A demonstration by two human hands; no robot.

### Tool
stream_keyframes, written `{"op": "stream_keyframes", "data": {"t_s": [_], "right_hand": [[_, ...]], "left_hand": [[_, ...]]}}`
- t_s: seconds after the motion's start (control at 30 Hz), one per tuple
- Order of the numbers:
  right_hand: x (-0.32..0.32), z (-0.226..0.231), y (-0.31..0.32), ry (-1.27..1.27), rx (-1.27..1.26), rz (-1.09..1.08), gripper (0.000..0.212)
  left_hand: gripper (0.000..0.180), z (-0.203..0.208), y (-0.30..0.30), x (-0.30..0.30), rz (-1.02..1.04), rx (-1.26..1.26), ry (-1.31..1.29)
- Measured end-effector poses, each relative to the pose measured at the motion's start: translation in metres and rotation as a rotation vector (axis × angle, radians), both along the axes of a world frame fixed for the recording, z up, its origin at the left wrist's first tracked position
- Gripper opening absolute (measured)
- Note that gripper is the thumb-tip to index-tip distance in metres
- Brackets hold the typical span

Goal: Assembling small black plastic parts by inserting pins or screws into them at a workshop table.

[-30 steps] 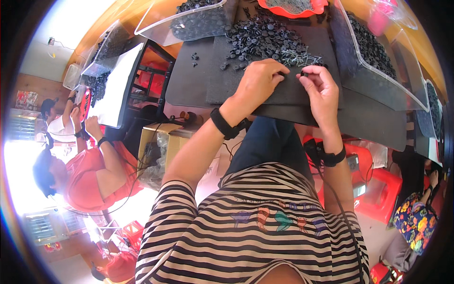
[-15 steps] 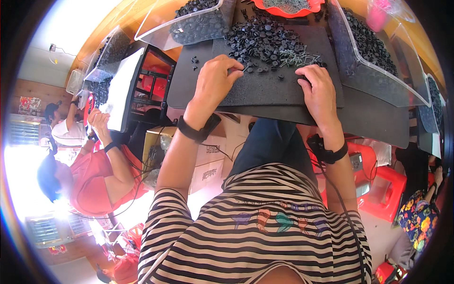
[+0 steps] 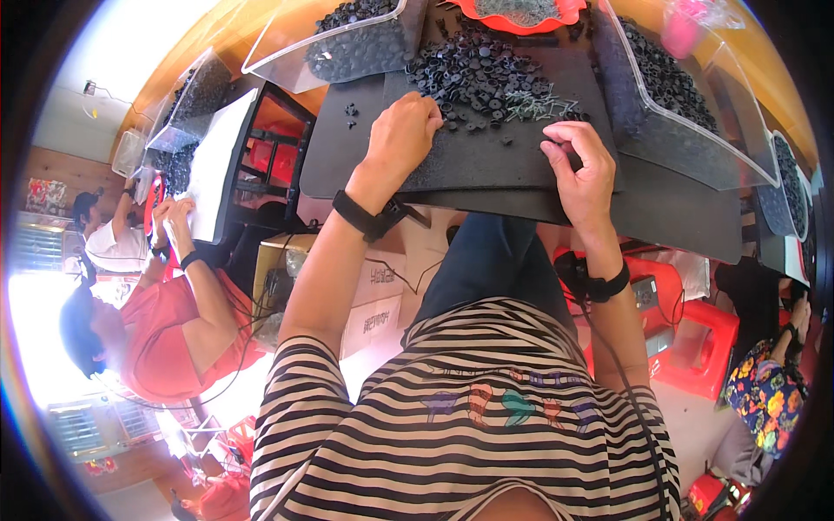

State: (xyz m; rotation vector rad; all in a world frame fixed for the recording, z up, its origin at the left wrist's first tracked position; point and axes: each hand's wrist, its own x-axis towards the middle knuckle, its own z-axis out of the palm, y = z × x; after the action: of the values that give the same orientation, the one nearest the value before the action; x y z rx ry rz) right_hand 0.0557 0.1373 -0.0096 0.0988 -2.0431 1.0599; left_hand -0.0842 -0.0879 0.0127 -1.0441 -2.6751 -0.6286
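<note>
My left hand (image 3: 401,132) is closed at the near left edge of a pile of small round black plastic caps (image 3: 478,68). Its fingertips are turned away, so whatever they pinch is hidden. To the right, my right hand (image 3: 582,161) hovers over the dark mat (image 3: 486,165), fingers curled and thumb bent toward them. Something dark shows inside its curl, too unclear to name. Between the hands lies a heap of thin silvery screws (image 3: 534,106), against the caps. A single black cap (image 3: 507,140) sits apart on the mat.
Clear plastic bins of black parts stand at the left (image 3: 347,52) and right (image 3: 678,104). A red bowl (image 3: 521,24) of screws is at the back. A few loose pieces (image 3: 351,111) lie at left. A person in an orange shirt (image 3: 182,339) works at the neighbouring table.
My left hand has curled its fingers further inward, and the screw tip seen at its fingertips is hidden. The right hand's thumb and fingers have parted slightly. The whole view has shifted a little.
</note>
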Motion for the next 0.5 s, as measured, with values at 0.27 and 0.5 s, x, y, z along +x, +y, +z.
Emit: {"op": "stream_keyframes", "data": {"t_s": [0.27, 0.5], "right_hand": [[0.004, 0.0, -0.003, -0.179, -0.677, 0.45, 0.014], [0.004, -0.01, 0.003, -0.202, -0.667, 0.429, 0.009]], "left_hand": [[0.009, 0.029, 0.052, 0.052, -0.349, 0.323, -0.199], [0.009, 0.021, 0.078, 0.065, -0.373, 0.347, -0.239]]}}
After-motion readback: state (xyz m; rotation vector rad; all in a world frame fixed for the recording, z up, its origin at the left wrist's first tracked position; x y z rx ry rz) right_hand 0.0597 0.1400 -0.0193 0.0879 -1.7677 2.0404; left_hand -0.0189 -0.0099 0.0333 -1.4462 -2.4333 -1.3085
